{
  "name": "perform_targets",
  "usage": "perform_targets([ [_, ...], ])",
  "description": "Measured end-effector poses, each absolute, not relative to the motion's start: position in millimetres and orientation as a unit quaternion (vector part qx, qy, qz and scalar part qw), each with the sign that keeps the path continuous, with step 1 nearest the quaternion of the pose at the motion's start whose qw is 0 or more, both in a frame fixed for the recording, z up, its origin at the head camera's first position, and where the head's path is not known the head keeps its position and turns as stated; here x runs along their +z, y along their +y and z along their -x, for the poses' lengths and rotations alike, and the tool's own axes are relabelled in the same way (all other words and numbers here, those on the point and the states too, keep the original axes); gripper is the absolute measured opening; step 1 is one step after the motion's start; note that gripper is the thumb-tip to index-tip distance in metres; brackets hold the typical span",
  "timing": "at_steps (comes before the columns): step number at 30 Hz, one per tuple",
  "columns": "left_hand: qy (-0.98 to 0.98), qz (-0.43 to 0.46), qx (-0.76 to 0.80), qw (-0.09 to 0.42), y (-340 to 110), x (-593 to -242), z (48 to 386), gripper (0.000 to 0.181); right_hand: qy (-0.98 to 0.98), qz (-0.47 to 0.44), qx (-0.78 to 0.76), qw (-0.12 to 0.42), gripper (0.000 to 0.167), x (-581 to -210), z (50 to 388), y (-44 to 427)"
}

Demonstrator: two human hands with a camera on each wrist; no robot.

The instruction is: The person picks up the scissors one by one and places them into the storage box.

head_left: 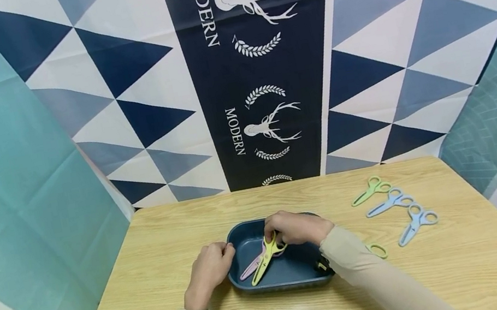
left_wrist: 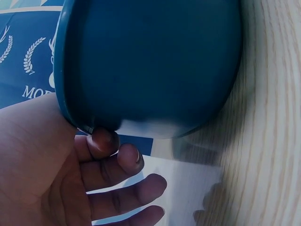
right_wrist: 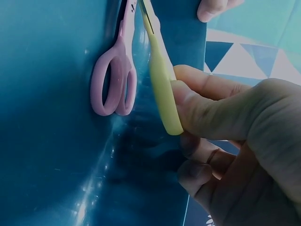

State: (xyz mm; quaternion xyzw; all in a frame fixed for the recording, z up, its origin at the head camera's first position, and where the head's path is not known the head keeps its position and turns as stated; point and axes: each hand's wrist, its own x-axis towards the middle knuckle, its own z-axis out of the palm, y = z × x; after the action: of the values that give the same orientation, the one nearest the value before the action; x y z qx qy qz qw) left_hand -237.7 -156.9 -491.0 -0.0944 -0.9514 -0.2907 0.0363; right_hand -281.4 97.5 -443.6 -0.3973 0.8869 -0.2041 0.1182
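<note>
A dark blue rectangular tub (head_left: pixel 296 283) with rounded corners stands on the table. At its left end my left hand (head_left: pixel 211 269) pinches the rim; the left wrist view shows the fingers of that hand (left_wrist: pixel 61 165) curled by the outer wall of the tub (left_wrist: pixel 155 61). Over the tub's inside, my right hand (head_left: pixel 297 226) holds yellow scissors (head_left: pixel 266 262) by the handle, blades slanting down to the left. Pink scissors (head_left: pixel 251 268) lie in the tub beside them; in the right wrist view the pink handle loops (right_wrist: pixel 107 87) sit apart from the yellow handle (right_wrist: pixel 163 89).
On the wooden table (head_left: pixel 157 259), green scissors (head_left: pixel 372 188) and two blue pairs, the upper blue scissors (head_left: pixel 390 202) and the lower blue scissors (head_left: pixel 415 224), lie at the right. A yellow-green handle loop (head_left: pixel 377 250) shows beside my right sleeve. Patterned cloth hangs behind.
</note>
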Motion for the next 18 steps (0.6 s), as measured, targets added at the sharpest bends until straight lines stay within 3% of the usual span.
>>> perform_targets([
  [18, -0.953, 0.097, -0.283, 0.042, -156.0, -489.5, 235.1, 0.046, 0.886, 0.399, -0.198, 0.132, 0.026, -451.2, 282.9, 94.5],
])
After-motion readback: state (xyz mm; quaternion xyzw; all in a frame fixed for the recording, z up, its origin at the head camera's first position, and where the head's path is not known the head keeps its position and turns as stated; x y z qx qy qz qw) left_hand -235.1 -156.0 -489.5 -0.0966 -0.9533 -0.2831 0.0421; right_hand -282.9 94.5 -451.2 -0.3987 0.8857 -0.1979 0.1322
